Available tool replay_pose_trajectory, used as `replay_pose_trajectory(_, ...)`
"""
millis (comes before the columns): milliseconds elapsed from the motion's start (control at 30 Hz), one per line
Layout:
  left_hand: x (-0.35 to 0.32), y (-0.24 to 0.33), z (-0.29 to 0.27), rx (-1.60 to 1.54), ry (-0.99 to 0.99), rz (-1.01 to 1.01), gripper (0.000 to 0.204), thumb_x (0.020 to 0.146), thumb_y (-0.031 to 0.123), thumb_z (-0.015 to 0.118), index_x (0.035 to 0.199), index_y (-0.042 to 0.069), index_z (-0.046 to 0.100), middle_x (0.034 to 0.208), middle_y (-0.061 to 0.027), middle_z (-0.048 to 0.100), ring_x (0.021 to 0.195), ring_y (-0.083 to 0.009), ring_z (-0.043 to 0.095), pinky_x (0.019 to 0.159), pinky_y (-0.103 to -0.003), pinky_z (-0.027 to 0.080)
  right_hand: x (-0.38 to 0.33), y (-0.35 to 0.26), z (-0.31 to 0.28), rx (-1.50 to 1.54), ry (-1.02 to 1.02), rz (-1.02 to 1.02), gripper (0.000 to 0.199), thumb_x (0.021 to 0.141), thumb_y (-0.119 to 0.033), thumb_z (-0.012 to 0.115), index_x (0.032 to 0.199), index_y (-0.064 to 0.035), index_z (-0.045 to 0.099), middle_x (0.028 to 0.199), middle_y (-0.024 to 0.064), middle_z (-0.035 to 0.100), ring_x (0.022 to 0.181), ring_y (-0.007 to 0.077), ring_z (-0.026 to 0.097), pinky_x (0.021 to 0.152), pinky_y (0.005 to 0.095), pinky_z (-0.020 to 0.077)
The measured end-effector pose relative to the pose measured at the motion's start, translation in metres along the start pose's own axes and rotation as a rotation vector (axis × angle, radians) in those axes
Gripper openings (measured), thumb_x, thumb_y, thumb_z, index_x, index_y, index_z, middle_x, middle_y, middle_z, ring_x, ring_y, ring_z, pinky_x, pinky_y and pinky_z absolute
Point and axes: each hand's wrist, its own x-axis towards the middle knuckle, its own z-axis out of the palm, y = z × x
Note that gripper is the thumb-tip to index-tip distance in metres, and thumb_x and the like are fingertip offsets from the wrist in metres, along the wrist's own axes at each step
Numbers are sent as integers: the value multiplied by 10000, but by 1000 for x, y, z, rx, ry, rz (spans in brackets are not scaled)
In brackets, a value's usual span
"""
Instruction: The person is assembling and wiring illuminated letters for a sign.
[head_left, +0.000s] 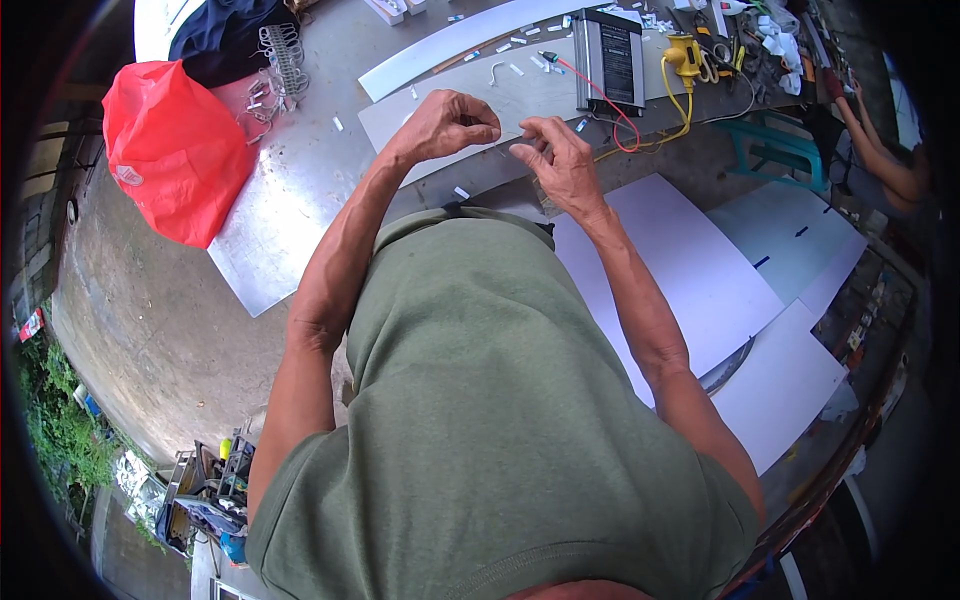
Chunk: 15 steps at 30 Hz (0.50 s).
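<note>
currently holding the left hand (440,122) and the right hand (560,162) close together but apart, left of the black-and-silver box (610,65) and nearer the body than it, over the near edge of the grey panel (545,95) on the table (290,215). bending the left fingers in, tips drawn to the thumb; curling the right fingers loosely toward the thumb. cannot tell of anything thin gripped in either. see the grey panel reaching leftward from beside the box, and small white pieces (516,70) scattered left of the box. see also a red wire (637,138) crossing the box and looping on its near side, a yellow plug (684,57) just right of the box, a red bag (175,150) well to its left, white boards (660,270) below it toward the body, and a teal stool (785,150) to its right, lower down.
</note>
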Motion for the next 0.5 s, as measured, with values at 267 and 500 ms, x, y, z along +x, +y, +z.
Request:
replay_pose_trajectory(267,3,3,-1,21,-95,-16,210,844,198,767,945,15,765,830,-58,725,764,-135,652,730,-304,514,7,6,6,-301,72,-487,190,838,-83,739,1002,-45,651,901,88,642,841,289,655,711,393,546)
replay_pose_trajectory(500,2,1,2,197,-47,171,161,796,176,819,934,100,787,810,-41,685,821,-178,636,764,-323,492,0,12,8,668,-174,634,163,919,-148,709,883,-21,614,814,55,624,612,138,580,482,269,422)
